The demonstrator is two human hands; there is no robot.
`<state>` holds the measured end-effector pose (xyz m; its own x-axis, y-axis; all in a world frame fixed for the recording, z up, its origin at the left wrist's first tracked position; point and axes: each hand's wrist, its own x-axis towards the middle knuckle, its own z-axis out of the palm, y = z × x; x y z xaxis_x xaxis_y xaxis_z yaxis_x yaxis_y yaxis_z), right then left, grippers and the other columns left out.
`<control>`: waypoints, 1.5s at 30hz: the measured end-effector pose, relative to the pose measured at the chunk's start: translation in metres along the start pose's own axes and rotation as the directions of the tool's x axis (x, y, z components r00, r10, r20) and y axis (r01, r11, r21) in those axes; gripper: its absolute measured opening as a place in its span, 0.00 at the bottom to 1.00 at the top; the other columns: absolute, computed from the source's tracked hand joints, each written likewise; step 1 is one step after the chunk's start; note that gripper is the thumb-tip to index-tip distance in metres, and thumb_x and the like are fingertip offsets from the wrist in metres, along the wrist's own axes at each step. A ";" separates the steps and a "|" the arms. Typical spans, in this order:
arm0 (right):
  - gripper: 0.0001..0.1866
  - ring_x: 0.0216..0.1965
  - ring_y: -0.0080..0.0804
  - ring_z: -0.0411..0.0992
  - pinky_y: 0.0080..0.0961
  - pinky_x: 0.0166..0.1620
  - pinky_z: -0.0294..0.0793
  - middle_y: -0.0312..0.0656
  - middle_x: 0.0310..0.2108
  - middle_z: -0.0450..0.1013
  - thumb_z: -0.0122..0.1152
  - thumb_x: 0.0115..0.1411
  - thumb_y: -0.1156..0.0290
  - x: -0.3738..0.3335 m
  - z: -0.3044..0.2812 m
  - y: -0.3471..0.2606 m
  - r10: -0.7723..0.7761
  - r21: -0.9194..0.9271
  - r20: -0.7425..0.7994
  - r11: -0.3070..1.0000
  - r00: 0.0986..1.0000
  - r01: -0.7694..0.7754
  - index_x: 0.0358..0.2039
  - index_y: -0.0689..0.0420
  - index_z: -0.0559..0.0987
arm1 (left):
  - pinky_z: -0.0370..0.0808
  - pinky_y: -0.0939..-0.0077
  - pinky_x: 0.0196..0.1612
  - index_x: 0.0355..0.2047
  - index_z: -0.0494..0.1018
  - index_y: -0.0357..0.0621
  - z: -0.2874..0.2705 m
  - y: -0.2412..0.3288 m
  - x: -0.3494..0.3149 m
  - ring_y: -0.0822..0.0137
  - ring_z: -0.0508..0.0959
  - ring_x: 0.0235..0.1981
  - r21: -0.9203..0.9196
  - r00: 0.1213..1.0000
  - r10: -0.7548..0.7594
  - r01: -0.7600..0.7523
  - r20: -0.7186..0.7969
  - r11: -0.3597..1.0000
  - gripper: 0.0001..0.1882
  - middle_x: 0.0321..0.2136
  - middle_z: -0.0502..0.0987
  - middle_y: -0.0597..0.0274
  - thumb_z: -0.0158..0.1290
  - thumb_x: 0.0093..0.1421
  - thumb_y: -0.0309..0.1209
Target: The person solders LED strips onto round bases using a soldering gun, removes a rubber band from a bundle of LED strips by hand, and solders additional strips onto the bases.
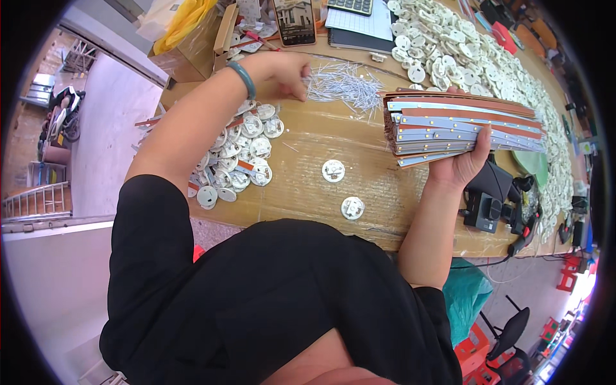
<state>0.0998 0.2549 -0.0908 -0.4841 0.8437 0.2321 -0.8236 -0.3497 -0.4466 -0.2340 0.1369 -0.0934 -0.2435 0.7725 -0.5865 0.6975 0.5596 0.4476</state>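
My right hand [465,160] grips a thick stack of LED strips [443,122], thumb along the near side and fingertips showing over the far edge. The strips are pale with small yellow LEDs; some show brown backs. At the far middle of the table, my left hand [289,72] is curled, its fingertips at the left edge of a loose pile of thin white wires [350,86]. Whatever it may hold is hidden. Two round white discs with small parts on them, a farther disc [333,171] and a nearer disc [352,208], lie in front of me.
A heap of round white pieces [240,151] lies below my left forearm. A far larger heap of white pieces [462,54] runs along the back and right. Also about are a phone [295,22], a calculator [351,5], a cardboard box [186,61] and a black device [484,210].
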 end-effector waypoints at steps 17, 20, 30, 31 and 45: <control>0.39 0.62 0.55 0.62 0.52 0.66 0.60 0.58 0.59 0.64 0.63 0.58 0.58 -0.002 0.006 0.010 0.079 -0.055 0.040 0.995 0.996 -0.077 0.63 0.66 0.60 | 0.71 0.71 0.34 0.33 0.72 0.41 -0.003 -0.010 -0.060 0.70 0.73 0.30 0.254 0.982 0.134 -0.165 0.135 0.953 0.14 0.29 0.75 0.65 0.59 0.61 0.40; 0.36 0.62 0.53 0.63 0.51 0.66 0.61 0.56 0.58 0.66 0.62 0.59 0.59 -0.007 0.010 0.024 0.143 -0.012 0.049 0.990 0.989 -0.142 0.61 0.66 0.62 | 0.72 0.71 0.38 0.36 0.74 0.40 0.015 -0.030 -0.083 0.69 0.74 0.35 0.226 0.968 0.205 -0.234 0.143 0.946 0.16 0.34 0.75 0.61 0.58 0.62 0.41; 0.35 0.59 0.47 0.68 0.45 0.65 0.64 0.54 0.56 0.70 0.67 0.53 0.67 -0.011 0.052 0.059 0.244 -0.292 0.161 0.937 0.956 -0.190 0.59 0.64 0.66 | 0.71 0.71 0.54 0.54 0.69 0.39 -0.012 -0.011 -0.116 0.67 0.74 0.50 -0.053 0.841 0.501 -0.520 -0.205 0.852 0.26 0.48 0.75 0.55 0.57 0.62 0.42; 0.37 0.61 0.48 0.66 0.45 0.67 0.60 0.55 0.58 0.68 0.68 0.53 0.64 -0.008 0.061 0.065 0.268 -0.336 0.161 0.920 0.950 -0.203 0.59 0.65 0.65 | 0.70 0.71 0.56 0.58 0.66 0.39 -0.017 0.012 -0.124 0.67 0.73 0.53 -0.187 0.780 0.532 -0.606 -0.328 0.773 0.29 0.51 0.73 0.54 0.58 0.61 0.41; 0.39 0.61 0.32 0.63 0.35 0.66 0.58 0.39 0.58 0.66 0.75 0.50 0.74 0.014 0.113 0.166 0.191 -0.237 0.158 0.960 0.969 -0.150 0.60 0.57 0.65 | 0.75 0.59 0.53 0.65 0.57 0.54 -0.028 0.028 -0.117 0.50 0.75 0.52 0.513 0.412 0.729 -0.523 -0.547 0.680 0.52 0.51 0.74 0.52 0.68 0.36 0.28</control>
<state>-0.0771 0.1626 -0.0641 -0.6727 0.6863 0.2765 -0.6477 -0.3657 -0.6684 -0.2044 0.0703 0.0067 0.0396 0.8901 0.4541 0.9478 -0.1773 0.2650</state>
